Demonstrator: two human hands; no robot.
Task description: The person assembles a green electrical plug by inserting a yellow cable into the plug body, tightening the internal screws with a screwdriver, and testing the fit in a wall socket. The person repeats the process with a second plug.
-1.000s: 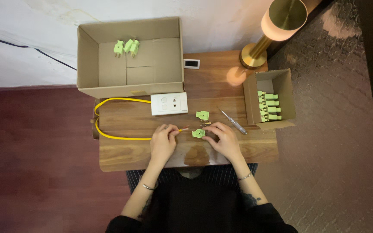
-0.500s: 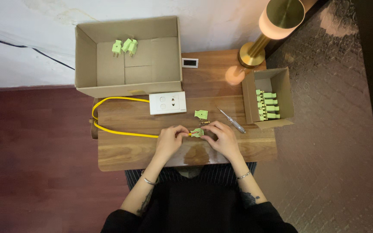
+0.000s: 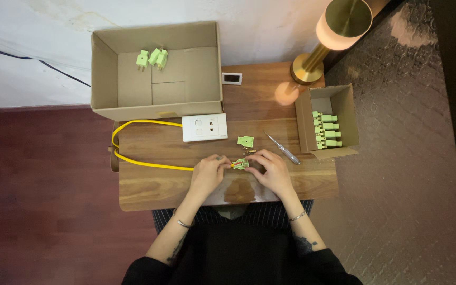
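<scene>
The fingers of the left hand (image 3: 208,172) pinch the end of a yellow cable (image 3: 149,164) where it meets a small green plug part (image 3: 240,164), which the right hand (image 3: 271,170) also grips with curled fingers, low on the wooden worktop (image 3: 149,190). Just above lie a loose green cover (image 3: 245,141), a screwdriver (image 3: 284,148) and a white socket plate (image 3: 204,127).

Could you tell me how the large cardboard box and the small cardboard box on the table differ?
The large cardboard box sits at the table's far left; the small cardboard box sits at the right edge. The large one holds three loosely scattered green plugs; the small one holds a tidy stacked row of green plugs. Both are open-topped and brown.
</scene>
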